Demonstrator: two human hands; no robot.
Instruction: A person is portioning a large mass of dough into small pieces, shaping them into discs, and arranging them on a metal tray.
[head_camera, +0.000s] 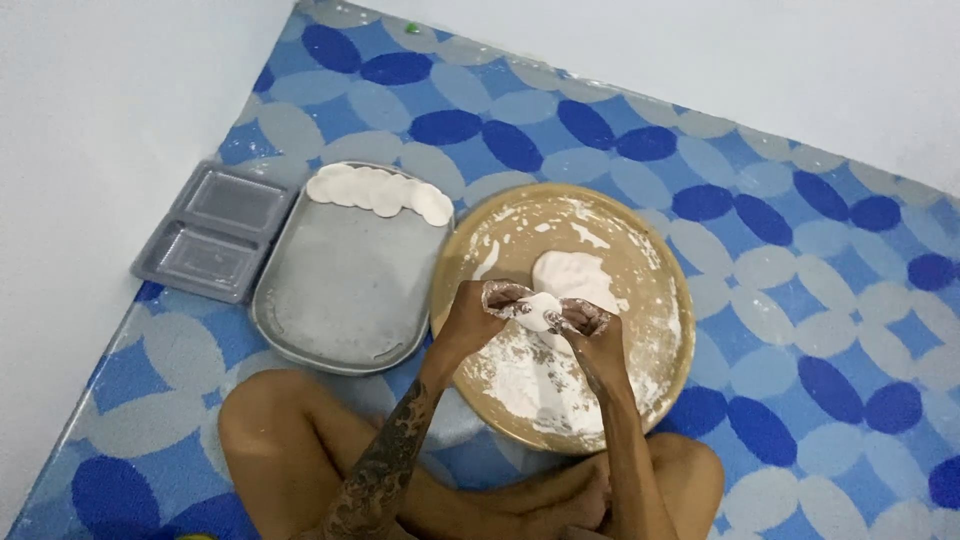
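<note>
Head view is showing a person sitting cross-legged on a blue patterned floor mat (800, 270), working over a round wooden board (672, 370) dusted with flour. Both hands are meeting above the board: the left hand (500, 305) and the right hand (588, 322), each coated in sticky dough, are pinching a small dough piece (541, 309) between their fingertips, thumbs pressing in from either side. Just beyond the hands a larger dough lump (572, 272) is resting on the board. Off to the left of the left hand a metal tray (345, 290) is carrying a row of flat dough discs (380, 190) along its far edge, and a grey divided plastic tray (215, 232) is lying further left. The small piece is looking soft, light and tacky, likely to stretch or tear; it is probably best gripped gently at its edges with floured fingertips.
</note>
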